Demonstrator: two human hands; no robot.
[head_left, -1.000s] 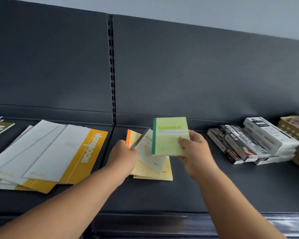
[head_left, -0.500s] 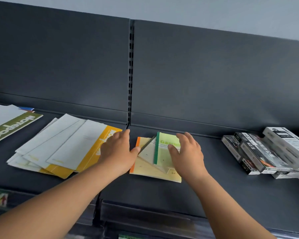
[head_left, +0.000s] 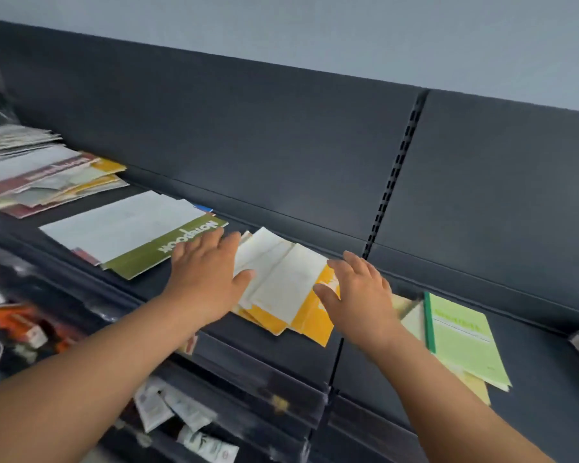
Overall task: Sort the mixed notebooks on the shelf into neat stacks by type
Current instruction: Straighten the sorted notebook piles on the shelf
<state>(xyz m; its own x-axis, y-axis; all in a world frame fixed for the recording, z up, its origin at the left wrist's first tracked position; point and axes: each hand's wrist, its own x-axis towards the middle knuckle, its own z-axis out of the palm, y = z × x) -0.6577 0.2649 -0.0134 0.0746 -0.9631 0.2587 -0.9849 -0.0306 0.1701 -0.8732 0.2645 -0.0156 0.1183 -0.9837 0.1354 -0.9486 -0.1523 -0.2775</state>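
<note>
Yellow-banded notebooks (head_left: 281, 285) fanned, thin, glossy; left hand (head_left: 204, 275), right hand (head_left: 361, 295) flat at pile edges, grip spread, holding nothing.

We see white notebooks (head_left: 281, 285) with yellow bands on a dark grey shelf (head_left: 532, 349), and a white notebook (head_left: 147, 253) with an olive-green band that carries white lettering. Our pale green notebook (head_left: 462, 342) has a darker green spine.

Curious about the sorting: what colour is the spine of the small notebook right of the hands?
Dark green spine on the small notebook; head view shows it best.
</note>
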